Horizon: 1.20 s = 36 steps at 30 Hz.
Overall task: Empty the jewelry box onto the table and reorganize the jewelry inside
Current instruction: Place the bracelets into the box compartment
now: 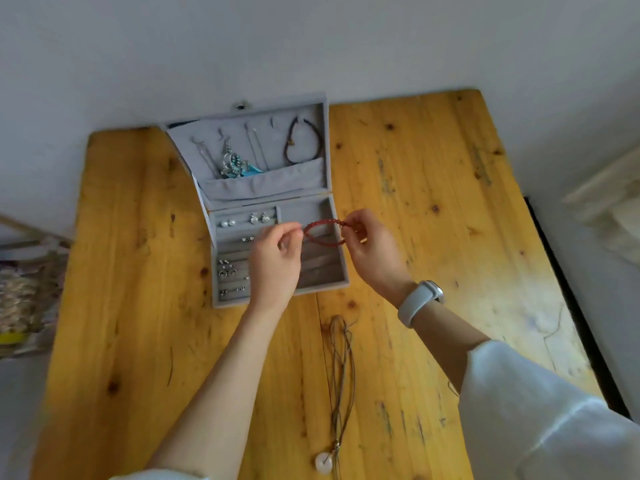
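A grey jewelry box lies open on the wooden table. Its raised lid carries a dark cord bracelet, thin chains and a turquoise pendant cluster. Earrings and small rings sit in the left tray slots. Above the box's right compartments, both hands stretch a red beaded bracelet between them. My left hand pinches its left end, and my right hand pinches its right end. A cord necklace with a white round pendant lies on the table near me.
The table's far edge meets a white wall. A cluttered woven object stands off the table's left side. A dark gap runs along the table's right edge. A white watch is on my right wrist.
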### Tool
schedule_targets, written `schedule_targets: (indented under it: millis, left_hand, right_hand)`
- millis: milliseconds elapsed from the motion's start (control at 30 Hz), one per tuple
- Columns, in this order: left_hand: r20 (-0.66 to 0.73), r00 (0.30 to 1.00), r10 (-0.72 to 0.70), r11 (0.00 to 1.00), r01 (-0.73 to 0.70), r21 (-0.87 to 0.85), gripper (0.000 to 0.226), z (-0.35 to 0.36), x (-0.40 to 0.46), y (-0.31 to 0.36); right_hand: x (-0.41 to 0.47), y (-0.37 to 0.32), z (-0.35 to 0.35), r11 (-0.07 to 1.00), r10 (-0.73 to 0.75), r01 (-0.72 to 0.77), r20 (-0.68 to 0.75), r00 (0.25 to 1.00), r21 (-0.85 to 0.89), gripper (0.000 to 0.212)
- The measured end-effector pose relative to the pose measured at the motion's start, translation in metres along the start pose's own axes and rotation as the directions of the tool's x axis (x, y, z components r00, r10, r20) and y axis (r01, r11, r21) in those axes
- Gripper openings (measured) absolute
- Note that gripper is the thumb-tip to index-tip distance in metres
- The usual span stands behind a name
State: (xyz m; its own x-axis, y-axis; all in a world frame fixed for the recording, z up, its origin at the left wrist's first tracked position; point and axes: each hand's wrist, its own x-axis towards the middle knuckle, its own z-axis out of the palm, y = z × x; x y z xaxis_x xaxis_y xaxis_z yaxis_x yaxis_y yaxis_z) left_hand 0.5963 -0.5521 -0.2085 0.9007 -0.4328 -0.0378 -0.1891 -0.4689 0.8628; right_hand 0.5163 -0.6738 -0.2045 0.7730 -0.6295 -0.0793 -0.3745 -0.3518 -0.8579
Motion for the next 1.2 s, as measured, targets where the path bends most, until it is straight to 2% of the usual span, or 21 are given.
schedule_targets:
  millis: [33, 100, 200, 267, 467, 633, 767, 867, 967, 1100, 1200]
  left_hand:
    - [-0.019, 0.995, 0.095, 0.978, -0.09, 0.191, 0.017, 0.001, 0.007, -0.008]
    - [0.014, 0.961, 0.276, 0.852, -0.252, 0.46, 0.024, 0.003, 0.017, -0.024]
    - [0.11, 0.913, 0.393, 0.71, -0.377, 0.595, 0.026, 0.007, 0.027, -0.037]
    - [0.126, 0.905, 0.407, 0.681, -0.393, 0.618, 0.023, 0.011, 0.032, -0.039]
    - [0.145, 0.896, 0.419, 0.701, -0.421, 0.575, 0.017, 0.012, 0.038, -0.041]
    - [0.172, 0.869, 0.464, 0.665, -0.47, 0.581, 0.017, 0.009, 0.04, -0.045]
    - [0.176, 0.854, 0.491, 0.633, -0.488, 0.601, 0.018, 0.011, 0.044, -0.048]
    - [0.164, 0.849, 0.502, 0.644, -0.494, 0.584, 0.018, 0.011, 0.042, -0.049]
    - [0.127, 0.857, 0.499, 0.677, -0.477, 0.56, 0.013, 0.006, 0.037, -0.05]
    - [0.096, 0.866, 0.491, 0.7, -0.458, 0.549, 0.018, 0.001, 0.022, -0.053]
    - [0.12, 0.868, 0.482, 0.691, -0.461, 0.557, 0.018, -0.002, 0.011, -0.056]
  right_hand:
    - [0.006, 0.0, -0.001, 1.0, -0.025, 0.025, -0.036, 0.999, -0.005, 0.009]
    - [0.016, -0.001, -0.001, 0.998, -0.067, 0.064, -0.083, 0.994, -0.028, 0.01]
    - [0.023, 0.001, 0.0, 0.995, -0.097, 0.092, -0.117, 0.988, -0.045, 0.008]
    - [0.025, 0.002, 0.002, 0.996, -0.087, 0.085, -0.13, 0.988, -0.021, 0.009]
    - [0.032, 0.003, 0.006, 0.998, -0.048, 0.055, -0.151, 0.987, 0.038, 0.011]
    - [0.044, -0.002, 0.01, 0.997, -0.051, 0.054, -0.059, 0.997, 0.052, 0.011]
    - [0.059, -0.003, 0.021, 0.998, 0.034, -0.035, 0.033, 0.999, 0.059, 0.013]
    - [0.066, -0.002, 0.031, 0.996, 0.079, -0.075, 0.072, 0.994, -0.053, 0.013]
    - [0.07, -0.005, 0.038, 0.967, 0.06, -0.048, 0.041, 0.997, -0.249, 0.021]
    - [0.068, -0.006, 0.047, 0.803, -0.048, 0.107, 0.115, 0.992, -0.586, 0.022]
    - [0.064, -0.002, 0.05, 0.755, -0.08, 0.137, 0.117, 0.99, -0.642, 0.026]
